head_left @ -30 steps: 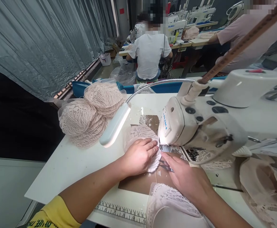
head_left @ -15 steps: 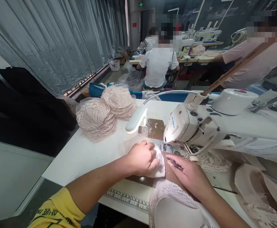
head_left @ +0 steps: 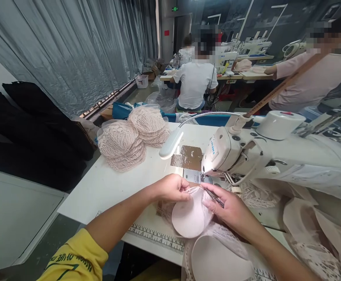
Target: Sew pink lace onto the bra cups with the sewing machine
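A lace-covered bra cup (head_left: 188, 218) is held up in front of the needle area, its smooth pale inner side facing me. My left hand (head_left: 173, 188) is closed on its upper left edge, thumb on the inside. On the cup's right edge, my right hand (head_left: 227, 205) grips the lace with thumb and fingers. A thin dark metal tool (head_left: 214, 198), tweezers or thread snips, also lies in that hand. Nearer me, a second cup (head_left: 220, 257) with lace trim lies on the table edge. The sewing machine (head_left: 226, 152) stands just beyond my right hand.
Two stacks of lace cups (head_left: 119, 140) sit at the table's back left. A lamp (head_left: 172, 144) hangs over the brown plate (head_left: 188, 156). A printed ruler (head_left: 155, 236) runs along the front edge. Sheer fabric (head_left: 299, 218) lies at right. Co-workers (head_left: 195, 84) sit at machines beyond.
The cup has been lifted and turned, so its smooth inside shows instead of the lace. My left hand shifted from pressing on it to its upper edge; my right hand now grips its right side.
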A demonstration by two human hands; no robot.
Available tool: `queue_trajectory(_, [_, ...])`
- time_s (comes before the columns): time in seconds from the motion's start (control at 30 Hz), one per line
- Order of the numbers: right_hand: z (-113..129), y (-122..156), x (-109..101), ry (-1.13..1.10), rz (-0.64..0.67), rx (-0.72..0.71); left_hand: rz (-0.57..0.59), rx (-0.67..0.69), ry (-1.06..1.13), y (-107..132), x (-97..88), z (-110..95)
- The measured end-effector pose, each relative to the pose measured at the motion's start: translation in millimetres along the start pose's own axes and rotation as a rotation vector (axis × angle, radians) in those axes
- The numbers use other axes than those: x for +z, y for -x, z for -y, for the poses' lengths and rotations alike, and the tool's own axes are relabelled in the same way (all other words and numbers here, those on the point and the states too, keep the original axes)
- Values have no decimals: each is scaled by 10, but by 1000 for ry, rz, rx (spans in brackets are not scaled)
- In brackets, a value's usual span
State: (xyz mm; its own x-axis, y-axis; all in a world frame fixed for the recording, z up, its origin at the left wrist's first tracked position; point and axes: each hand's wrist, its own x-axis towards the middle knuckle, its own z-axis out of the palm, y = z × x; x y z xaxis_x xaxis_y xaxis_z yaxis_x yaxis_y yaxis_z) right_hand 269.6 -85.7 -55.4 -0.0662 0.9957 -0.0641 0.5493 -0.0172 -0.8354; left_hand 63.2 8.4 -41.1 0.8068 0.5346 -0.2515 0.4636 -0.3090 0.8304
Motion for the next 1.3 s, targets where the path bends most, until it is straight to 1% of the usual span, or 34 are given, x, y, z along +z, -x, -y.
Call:
queue_trajectory(0.07, [87, 16, 4, -44, 60, -9, 81, 63, 198, 51, 18, 15])
queue_trajectory(0.1, [122, 26, 13, -62, 81, -6, 102, 92, 286, 74, 23, 25])
queue_trajectory(0.17, [164, 42, 43, -104, 91, 18, 100, 117, 392, 105, 31, 51])
queue_trajectory(0.27, [161, 48, 101, -151, 53, 36, 49, 87, 487, 116, 35, 103])
queue_trajectory(0.43, [117, 17, 168, -149, -33, 1, -16, -8, 523, 98, 15, 190])
queue_trajectory(0.63, [125, 10, 176, -121, -59, 52, 73, -35, 636, 91, -21, 241])
queue_trajectory(0.8, [202, 42, 148, -9, -108, 81, 0, -120, 635, 74, 13, 267])
queue_trajectory(0.97, [262, 67, 150, 68, -130, 65, -13, -106, 663, 67, 62, 247])
queue_trajectory(1.07, [177, 91, 161, 153, -203, 21, -37, -118, 673, 63, 96, 232])
queue_trajectory(1.13, [91, 120, 163, 260, -284, -50, -64, -113, 682, 59, 115, 218])
queue_trajectory(1.2, [25, 152, 164, 377, -341, -174, -82, -101, 704, 55, 128, 202])
queue_trajectory(1.3, [15, 181, 176, 478, -358, -373, -86, -100, 752, 53, 137, 181])
